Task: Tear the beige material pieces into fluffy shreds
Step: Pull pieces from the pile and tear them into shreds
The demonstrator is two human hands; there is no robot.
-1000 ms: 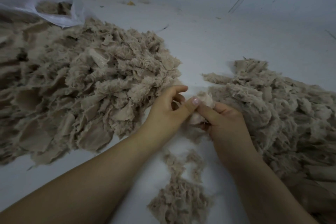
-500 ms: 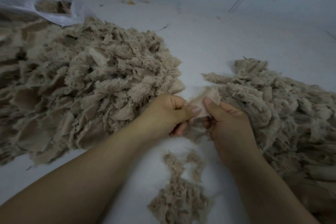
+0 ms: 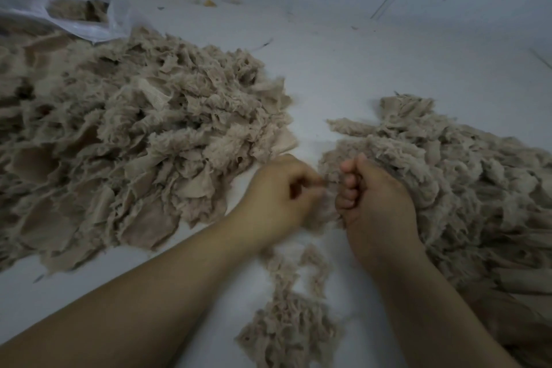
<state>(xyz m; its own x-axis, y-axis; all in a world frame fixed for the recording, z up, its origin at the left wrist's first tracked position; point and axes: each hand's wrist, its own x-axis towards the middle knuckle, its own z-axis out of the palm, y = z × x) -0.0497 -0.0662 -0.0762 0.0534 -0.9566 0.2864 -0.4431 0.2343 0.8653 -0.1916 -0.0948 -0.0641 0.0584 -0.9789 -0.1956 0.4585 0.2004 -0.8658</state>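
A large heap of beige material pieces (image 3: 128,146) fills the left side. A second beige heap (image 3: 454,176) lies at the right. My left hand (image 3: 280,197) and my right hand (image 3: 376,197) are both curled into fists close together between the heaps, each gripping an end of one small beige piece (image 3: 324,212). The piece is stretched and frayed between them, blurred by motion and mostly hidden by the fingers. A small clump of fluffy shreds (image 3: 291,320) lies on the white surface below my hands.
A white plastic bag (image 3: 59,3) holding more beige material lies at the far left. The white surface (image 3: 343,69) runs back to a wall. A few small scraps (image 3: 209,3) lie near the far edge.
My hands have drawn apart and curled into fists. The small beige piece, held up between thumbs before, is now pulled thin and frayed between them.
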